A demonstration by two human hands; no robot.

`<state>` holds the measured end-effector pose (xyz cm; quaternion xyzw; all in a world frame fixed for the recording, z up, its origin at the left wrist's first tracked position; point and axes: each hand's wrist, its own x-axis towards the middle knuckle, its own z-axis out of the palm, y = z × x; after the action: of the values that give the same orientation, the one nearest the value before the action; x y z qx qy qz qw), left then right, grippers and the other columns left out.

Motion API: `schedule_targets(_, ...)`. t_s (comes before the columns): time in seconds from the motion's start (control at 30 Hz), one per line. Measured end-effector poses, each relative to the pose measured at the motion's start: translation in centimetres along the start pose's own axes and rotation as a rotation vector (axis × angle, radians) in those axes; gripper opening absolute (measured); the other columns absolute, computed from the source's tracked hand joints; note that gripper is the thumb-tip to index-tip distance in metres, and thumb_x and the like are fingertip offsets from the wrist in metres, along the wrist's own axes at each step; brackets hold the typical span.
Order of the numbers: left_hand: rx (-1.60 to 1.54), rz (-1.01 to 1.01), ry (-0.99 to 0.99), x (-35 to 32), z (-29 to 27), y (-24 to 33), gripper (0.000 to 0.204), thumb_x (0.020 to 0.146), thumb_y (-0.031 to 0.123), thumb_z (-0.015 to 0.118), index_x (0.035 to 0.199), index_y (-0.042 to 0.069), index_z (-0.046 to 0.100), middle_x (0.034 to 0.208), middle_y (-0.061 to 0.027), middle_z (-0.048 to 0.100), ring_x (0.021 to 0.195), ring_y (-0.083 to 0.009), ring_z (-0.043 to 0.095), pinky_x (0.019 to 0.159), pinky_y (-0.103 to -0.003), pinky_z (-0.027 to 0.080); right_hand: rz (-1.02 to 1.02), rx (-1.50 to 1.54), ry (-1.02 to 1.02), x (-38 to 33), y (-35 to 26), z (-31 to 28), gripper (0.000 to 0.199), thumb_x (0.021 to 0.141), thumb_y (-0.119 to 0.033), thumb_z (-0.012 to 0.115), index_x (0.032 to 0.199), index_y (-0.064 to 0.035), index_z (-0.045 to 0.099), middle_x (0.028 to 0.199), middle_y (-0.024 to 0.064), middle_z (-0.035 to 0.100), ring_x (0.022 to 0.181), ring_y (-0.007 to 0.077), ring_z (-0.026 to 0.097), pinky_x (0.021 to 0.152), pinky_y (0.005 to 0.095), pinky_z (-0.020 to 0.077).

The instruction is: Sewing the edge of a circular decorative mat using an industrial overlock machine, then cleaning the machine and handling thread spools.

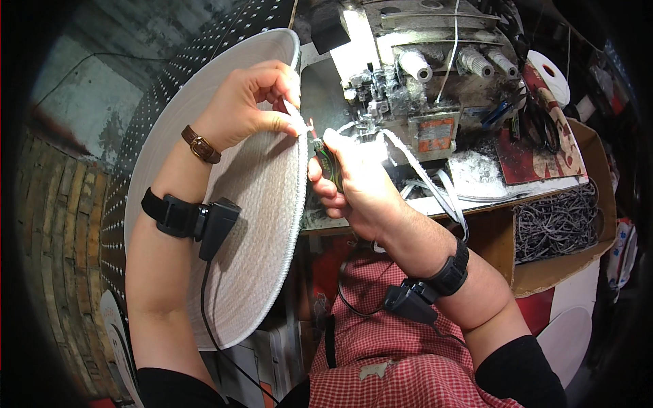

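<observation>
A large round off-white woven mat (262, 224) with a stitched rim stands tilted in front of me on the left. At its upper right rim, my left hand (258, 102) pinches the edge and a small white end between thumb and fingers. My right hand (360, 173) is wrapped round black-and-green thread snips (328, 163), their tip pointing up close to the pinched rim. Just beyond the right hand is the sewing machine (371, 102), lit by a lamp. White piping (416, 166) runs from the needle area and hangs down at the right.
Lint covers the machine's table (476, 173). Scissors (544, 129) and a blue-handled tool (500, 112) lie at the right on a red patterned sheet (524, 163). Below them, a cardboard box (537, 280) holds tangled grey cord (554, 224). A perforated black panel (180, 71) rises behind the mat.
</observation>
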<state>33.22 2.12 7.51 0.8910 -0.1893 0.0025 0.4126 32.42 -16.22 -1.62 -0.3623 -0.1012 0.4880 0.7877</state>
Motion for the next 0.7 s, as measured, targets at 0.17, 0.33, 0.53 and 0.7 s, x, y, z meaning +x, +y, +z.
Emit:
schedule_targets(0.17, 0.039, 0.022, 0.023, -1.0, -0.7, 1.0, 0.023, 0.060, -0.006, 0.072, 0.074, 0.003, 0.056, 0.083, -0.0011, 0.052, 0.073, -0.0089, 0.055, 0.067, -0.022, 0.047, -0.278, -0.065, 0.018, -0.2, 0.8, 0.8, 0.038, 0.092, -0.042, 0.035, 0.085, -0.0081, 0.049, 0.059, -0.0028, 0.043, 0.049, 0.0051, 0.033, 0.045, 0.0194, 0.0277)
schedule_targets(0.33, -0.063, 0.075, 0.106, -2.7, -0.6, 2.4, 0.023, 0.060, -0.003, 0.074, 0.075, 0.002, 0.057, 0.090, -0.0029, 0.051, 0.079, -0.0095, 0.053, 0.071, -0.022, 0.045, -0.746, -0.185, 0.150, -0.1, 2.4, 4.1, 0.019, 0.090, -0.018, 0.050, 0.098, -0.0053, 0.039, 0.080, 0.0018, 0.046, 0.071, 0.0058, 0.041, 0.064, 0.0205, 0.0373)
schedule_targets(0.53, -0.197, 0.241, 0.351, -8.6, 0.2, 4.7, 0.031, 0.056, 0.008, 0.080, 0.077, 0.004, 0.058, 0.096, -0.0040, 0.050, 0.088, -0.0123, 0.049, 0.077, -0.024, 0.041, -0.843, 0.074, -0.032, -3.3, 5.4, 10.1, 0.016, 0.090, -0.012, 0.049, 0.098, -0.0042, 0.037, 0.087, 0.0008, 0.045, 0.077, 0.0047, 0.040, 0.069, 0.0195, 0.0359)
schedule_targets(0.7, -0.378, 0.352, 0.518, -14.1, 0.8, 7.1, 0.034, 0.054, 0.012, 0.081, 0.079, 0.006, 0.059, 0.098, -0.0049, 0.050, 0.094, -0.0138, 0.048, 0.081, -0.025, 0.039, -0.677, 0.074, -0.292, -6.5, 7.5, 12.6, 0.009, 0.091, -0.008, 0.044, 0.098, -0.0064, 0.039, 0.093, 0.0010, 0.052, 0.082, 0.0041, 0.045, 0.075, 0.0193, 0.0366)
